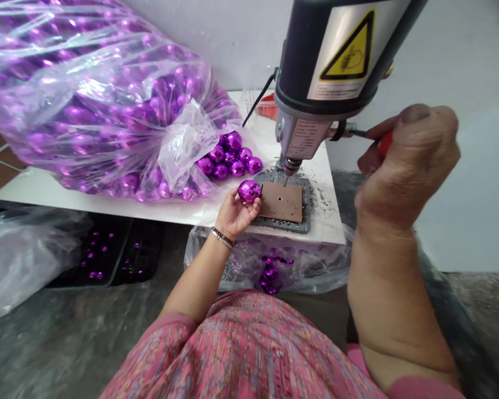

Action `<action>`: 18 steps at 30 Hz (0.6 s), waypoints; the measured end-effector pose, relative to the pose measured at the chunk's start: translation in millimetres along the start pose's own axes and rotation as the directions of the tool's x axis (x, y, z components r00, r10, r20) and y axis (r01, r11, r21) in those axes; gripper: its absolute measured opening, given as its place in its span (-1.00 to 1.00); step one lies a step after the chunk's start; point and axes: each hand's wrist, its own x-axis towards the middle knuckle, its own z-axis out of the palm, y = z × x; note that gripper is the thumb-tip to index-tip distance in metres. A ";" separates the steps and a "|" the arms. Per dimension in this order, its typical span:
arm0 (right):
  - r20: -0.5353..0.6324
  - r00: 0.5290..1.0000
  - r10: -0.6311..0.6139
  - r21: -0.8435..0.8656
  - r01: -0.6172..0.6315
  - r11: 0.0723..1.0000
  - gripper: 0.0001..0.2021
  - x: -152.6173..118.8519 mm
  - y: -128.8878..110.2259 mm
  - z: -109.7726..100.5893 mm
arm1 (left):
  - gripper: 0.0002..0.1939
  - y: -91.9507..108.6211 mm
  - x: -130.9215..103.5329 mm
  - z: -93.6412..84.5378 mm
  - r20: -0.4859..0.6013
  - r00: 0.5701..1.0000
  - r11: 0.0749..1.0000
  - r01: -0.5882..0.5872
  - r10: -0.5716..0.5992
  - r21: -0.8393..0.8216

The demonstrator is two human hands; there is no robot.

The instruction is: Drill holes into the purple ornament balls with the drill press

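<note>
My left hand (238, 215) pinches a shiny purple faceted ball (249, 191) at the left edge of a brown board (289, 206). That board has a small hole in its middle and lies on the grey base (305, 223) of a bench drill press (301, 119). Above the board hangs the drill bit (286, 180), apart from the ball. My right hand (411, 160) is wrapped round the red-ended feed lever (385, 143) on the drill's right side. Dark specks lie on the ball and board.
A big clear bag (103, 94) of purple balls covers the left of the white table (326, 188), with several loose balls (230, 158) spilling from its mouth. Dark shavings lie round the base. Below the front edge hangs a plastic bag (311, 269) with more balls. Black crates (103, 249) stand lower left.
</note>
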 end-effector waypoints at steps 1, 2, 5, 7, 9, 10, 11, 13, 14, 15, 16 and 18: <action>-0.004 1.000 0.002 -0.006 -0.002 1.000 -0.65 -0.4 -0.2 -0.1 | -0.65 1.8 -2.6 -6.4 0.012 1.000 1.000 0.002 -0.002 0.019; -0.006 1.000 0.004 -0.011 -0.004 1.000 -0.65 -0.9 -0.4 -0.3 | -0.66 4.3 -7.6 -16.2 0.032 0.999 0.998 0.000 -0.002 0.056; -0.006 1.000 0.005 -0.046 -0.005 0.999 -0.63 -2.6 -0.9 -1.4 | -0.52 15.2 -41.6 -69.0 0.093 0.995 0.972 -0.051 0.030 0.231; -0.017 1.000 0.003 -0.096 -0.005 0.995 -0.62 -3.5 -1.1 -1.7 | -0.36 25.4 -78.3 -120.2 0.065 0.991 0.946 -0.127 0.113 0.300; -0.035 0.999 -0.008 -0.137 0.003 0.991 -0.61 -4.5 -0.9 -1.3 | -0.36 40.9 -119.0 -175.6 -0.106 0.964 0.934 -0.206 0.245 0.291; -0.042 0.999 -0.011 -0.146 0.005 0.989 -0.61 -4.9 -0.8 -0.9 | -0.40 51.9 -138.4 -201.9 -0.236 0.913 0.924 -0.267 0.334 0.274; -0.049 0.999 -0.012 -0.149 0.004 0.989 -0.62 -5.4 -0.8 -0.4 | -0.47 65.4 -155.9 -225.7 -0.379 0.835 0.911 -0.312 0.398 0.268; -0.064 0.998 -0.011 -0.140 0.002 0.990 -0.62 -6.2 -0.8 0.7 | -0.63 98.9 -182.7 -261.5 -0.641 0.570 0.853 -0.421 0.514 0.309; -0.071 0.997 -0.012 -0.140 0.001 0.990 -0.62 -6.6 -0.8 1.3 | -0.64 116.9 -191.3 -272.0 -0.677 0.487 0.823 -0.453 0.551 0.344; -0.077 0.997 -0.015 -0.142 0.004 0.990 -0.61 -7.0 -0.8 1.7 | -0.63 133.8 -196.3 -276.6 -0.698 0.342 0.750 -0.502 0.629 0.430; -0.082 0.996 -0.017 -0.144 0.005 0.990 -0.60 -7.3 -0.7 2.1 | -0.59 148.0 -197.5 -275.1 -0.646 0.247 0.660 -0.525 0.722 0.537; -0.091 0.996 -0.018 -0.138 0.006 0.990 -0.59 -7.8 -0.3 2.6 | -0.52 162.4 -189.2 -254.0 -0.485 0.190 0.512 -0.477 0.853 0.714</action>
